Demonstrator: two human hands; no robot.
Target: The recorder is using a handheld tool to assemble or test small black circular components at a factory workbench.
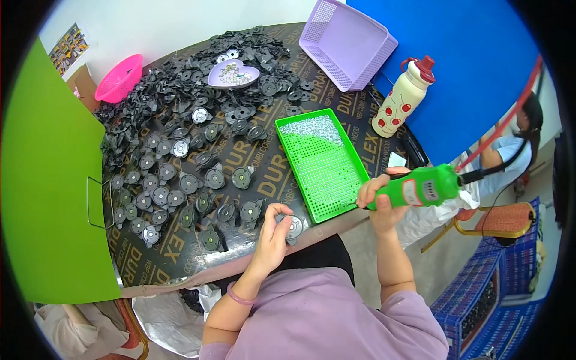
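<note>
At the table's front edge, my left hand (275, 240) is closed on a round black part (293, 228) with a silvery disc face. My right hand (384, 207) wraps round a green electric screwdriver (429, 187), held level with its tip pointing left over the near right corner of a green tray (288, 150). Small silvery screws (315, 128) are heaped at the tray's far end, with a few scattered over its perforated floor. Several similar round black parts (215, 177) lie spread on the table to the left of the tray.
A large pile of black parts (156, 90) covers the far left, with a lilac heart-shaped dish (234, 84) of small pieces on it. Behind stand a pink basket (120, 78), a lilac basket (351, 45) and a cream bottle (405, 99). Cables (501, 126) run from the screwdriver. Another person (510, 153) sits right.
</note>
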